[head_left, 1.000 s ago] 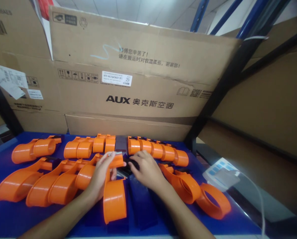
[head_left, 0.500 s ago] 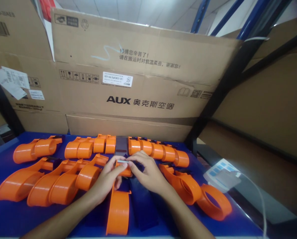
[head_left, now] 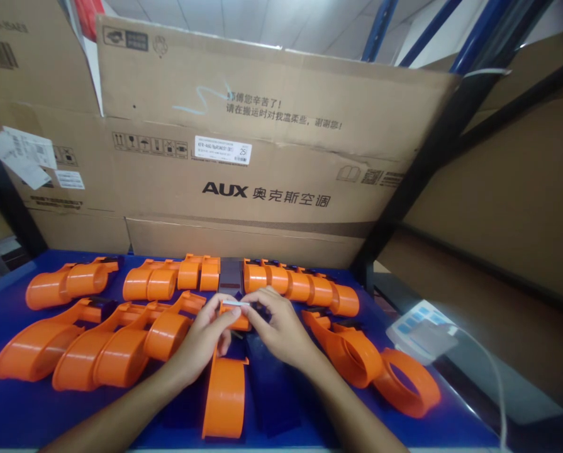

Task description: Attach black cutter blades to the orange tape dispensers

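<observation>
In the middle of the head view my left hand (head_left: 204, 336) is closed around an orange tape dispenser (head_left: 224, 399), whose round body hangs down toward the front edge. A thin, pale toothed blade (head_left: 235, 303) lies across the top end of this dispenser. My right hand (head_left: 278, 327) pinches the right end of the blade between thumb and fingers, while my left thumb rests just below its left part. How firmly the blade sits in the dispenser cannot be made out. Fingers hide much of the dispenser's head.
Several more orange dispensers (head_left: 121, 362) stand in rows left and right on the blue table (head_left: 134, 418). A dark flat piece (head_left: 231, 275) lies behind my hands. Cardboard (head_left: 272, 145) walls off the back. At right is a white device (head_left: 423, 330) with a cable.
The blade has shifted up slightly, and more of its toothed right end shows at my right fingertips. Both hands otherwise stay almost in place.
</observation>
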Motion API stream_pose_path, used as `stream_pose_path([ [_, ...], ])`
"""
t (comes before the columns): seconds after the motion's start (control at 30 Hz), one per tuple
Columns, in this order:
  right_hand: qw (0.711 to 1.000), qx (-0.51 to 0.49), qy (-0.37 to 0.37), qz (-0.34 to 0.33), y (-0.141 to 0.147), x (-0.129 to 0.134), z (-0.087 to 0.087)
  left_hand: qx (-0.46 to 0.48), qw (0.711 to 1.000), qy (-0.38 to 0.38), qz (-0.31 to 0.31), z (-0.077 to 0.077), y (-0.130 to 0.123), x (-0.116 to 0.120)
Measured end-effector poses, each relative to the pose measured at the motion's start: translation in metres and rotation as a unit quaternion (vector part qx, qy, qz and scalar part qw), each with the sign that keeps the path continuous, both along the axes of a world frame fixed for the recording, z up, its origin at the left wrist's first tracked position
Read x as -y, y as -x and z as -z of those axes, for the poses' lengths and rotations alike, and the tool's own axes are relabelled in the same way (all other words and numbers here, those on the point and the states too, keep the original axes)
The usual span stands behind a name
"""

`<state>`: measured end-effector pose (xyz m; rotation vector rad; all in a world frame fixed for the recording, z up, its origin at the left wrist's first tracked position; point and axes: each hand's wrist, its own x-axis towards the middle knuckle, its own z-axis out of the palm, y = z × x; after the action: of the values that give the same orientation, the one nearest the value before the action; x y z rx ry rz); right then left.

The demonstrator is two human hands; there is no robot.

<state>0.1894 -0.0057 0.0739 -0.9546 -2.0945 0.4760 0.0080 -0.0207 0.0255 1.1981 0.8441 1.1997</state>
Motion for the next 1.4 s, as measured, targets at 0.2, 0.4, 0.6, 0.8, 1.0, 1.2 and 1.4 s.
stream_pose_path([
  [0.2,1.0,0.0,-0.014,0.014,0.001,0.0,-0.001,0.007,1.0,-0.01,-0.009,-0.003,-0.001,-0.002],
  [0.4,0.999,-0.015,-0.032,0.017,0.005,0.003,-0.001,0.018,1.0,0.022,-0.013,-0.008,0.001,0.001],
  [0.6,0.998,-0.03,-0.039,0.027,0.005,0.003,-0.003,0.05,0.998,0.033,-0.026,-0.015,0.001,0.002],
  [0.8,0.997,-0.045,-0.038,0.04,0.002,0.002,-0.004,0.083,0.994,0.05,-0.047,-0.018,0.004,-0.001],
  [1.0,0.994,-0.067,-0.05,0.071,-0.01,-0.003,-0.007,0.098,0.991,0.053,-0.071,-0.022,0.009,-0.001],
  [1.2,0.979,-0.114,-0.068,0.156,-0.022,-0.01,-0.009,0.12,0.987,0.037,-0.099,-0.027,0.014,-0.002],
  [1.4,0.989,0.107,-0.083,0.059,0.001,0.003,0.002,0.113,0.987,0.054,-0.104,-0.029,0.012,-0.003],
])
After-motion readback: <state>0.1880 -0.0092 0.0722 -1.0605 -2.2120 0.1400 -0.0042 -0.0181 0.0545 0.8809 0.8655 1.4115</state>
